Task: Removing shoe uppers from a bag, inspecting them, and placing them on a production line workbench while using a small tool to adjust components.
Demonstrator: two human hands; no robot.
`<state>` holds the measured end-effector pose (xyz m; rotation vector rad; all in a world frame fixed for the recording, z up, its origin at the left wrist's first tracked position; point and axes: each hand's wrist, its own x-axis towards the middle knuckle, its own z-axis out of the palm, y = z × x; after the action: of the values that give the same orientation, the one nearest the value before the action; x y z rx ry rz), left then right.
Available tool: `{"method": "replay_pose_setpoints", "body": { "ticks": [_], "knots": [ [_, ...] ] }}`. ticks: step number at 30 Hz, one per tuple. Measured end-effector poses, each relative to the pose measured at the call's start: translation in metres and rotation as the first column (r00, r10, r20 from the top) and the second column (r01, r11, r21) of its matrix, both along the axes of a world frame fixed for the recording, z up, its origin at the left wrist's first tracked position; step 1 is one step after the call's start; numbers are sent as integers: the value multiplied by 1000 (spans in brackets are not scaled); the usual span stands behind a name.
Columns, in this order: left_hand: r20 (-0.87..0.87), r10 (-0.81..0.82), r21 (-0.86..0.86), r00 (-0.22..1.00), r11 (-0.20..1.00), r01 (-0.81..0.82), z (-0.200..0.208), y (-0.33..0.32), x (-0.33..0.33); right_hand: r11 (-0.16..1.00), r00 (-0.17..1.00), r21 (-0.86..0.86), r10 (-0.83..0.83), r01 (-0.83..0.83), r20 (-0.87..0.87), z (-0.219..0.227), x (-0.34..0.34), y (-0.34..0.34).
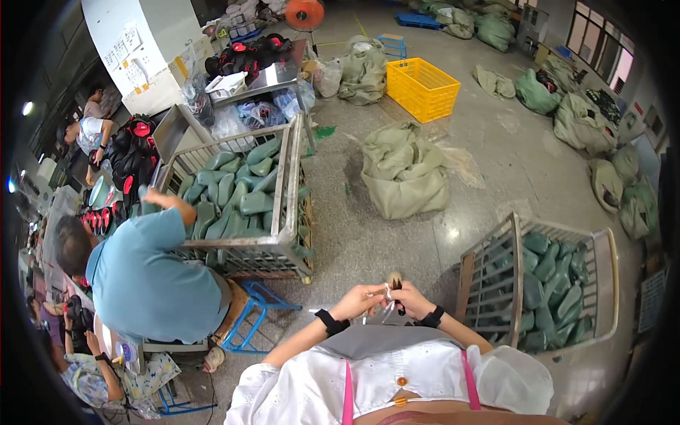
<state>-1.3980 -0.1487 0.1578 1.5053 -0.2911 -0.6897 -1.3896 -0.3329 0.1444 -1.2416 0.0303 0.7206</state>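
Both of my hands meet in front of my body, low in the middle of the view. My left hand (356, 302) is closed, its fingertips pinching a white cord (387, 292) that hangs in loose ends below. My right hand (413, 299) is closed too, beside a slim black tool (397, 285) that stands upright between its fingers and looks like small thread snips. The cord runs across to the right fingers. A small round beige thing (394, 276) shows just beyond the fingertips; its kind is unclear.
Metal cages of green shoe lasts stand at right (552, 290) and left (283, 227). A person in a blue shirt (156, 276) sits at left near a blue stool (258, 315). Ahead are a green sack (405, 170) and a yellow crate (423, 88).
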Motion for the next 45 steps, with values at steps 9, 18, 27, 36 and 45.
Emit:
{"method": "replay_pose_setpoints", "body": {
  "ticks": [9,18,27,36,45],
  "knots": [
    [194,167,253,967,944,-213,21,-8,189,996,996,12,-83,83,42,-3,227,-40],
    [447,314,48,838,927,-373,41,-7,317,921,440,-310,184,234,879,-61,398,15],
    [215,587,59,780,790,-611,18,63,470,896,526,-411,435,-170,731,-83,560,69],
    [306,654,-152,692,751,-643,37,99,670,989,845,-60,146,-135,514,59,735,83],
    [56,670,-341,740,710,-617,61,113,879,924,888,-92,382,-372,257,42,907,153]
  ]
}}
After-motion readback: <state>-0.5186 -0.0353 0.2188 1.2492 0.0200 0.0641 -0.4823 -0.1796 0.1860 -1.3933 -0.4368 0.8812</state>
